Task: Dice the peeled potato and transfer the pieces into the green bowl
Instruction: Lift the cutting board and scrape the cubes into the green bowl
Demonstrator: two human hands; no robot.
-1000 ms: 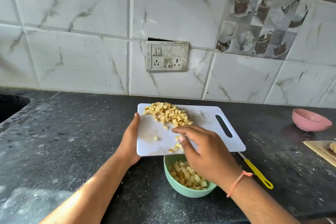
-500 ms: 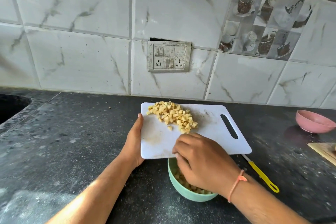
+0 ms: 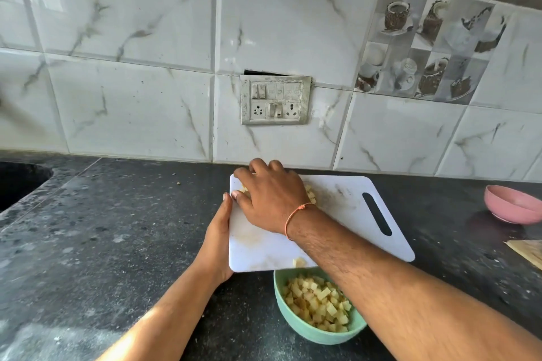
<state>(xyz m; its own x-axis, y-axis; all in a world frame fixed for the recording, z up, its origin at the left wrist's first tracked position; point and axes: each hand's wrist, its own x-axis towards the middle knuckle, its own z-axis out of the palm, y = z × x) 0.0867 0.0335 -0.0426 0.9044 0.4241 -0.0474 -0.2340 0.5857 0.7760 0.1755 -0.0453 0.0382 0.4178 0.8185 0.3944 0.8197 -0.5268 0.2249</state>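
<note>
The white cutting board [image 3: 346, 214] is tilted over the green bowl [image 3: 296, 328], with its near edge above the bowl's far rim. My left hand [image 3: 217, 231] grips the board's left edge. At the far end of the board, my right hand [image 3: 269, 193] lies cupped over the pile of diced potato [image 3: 311, 192], which it mostly hides. A single cube [image 3: 299, 262] sits at the board's near edge. The bowl holds a heap of diced potato pieces [image 3: 316, 302]. My right forearm crosses over the bowl's right side.
A pink bowl [image 3: 510, 205] stands on the dark counter at the far right, with the corner of a wooden board [image 3: 528, 252] in front of it. A sink opening [image 3: 17, 182] lies at the far left. The tiled wall with a switch plate [image 3: 275, 99] is just behind the board.
My right hand has moved from the board's near edge, above the bowl, up to the far end and now covers the potato pile. More pieces lie in the bowl.
</note>
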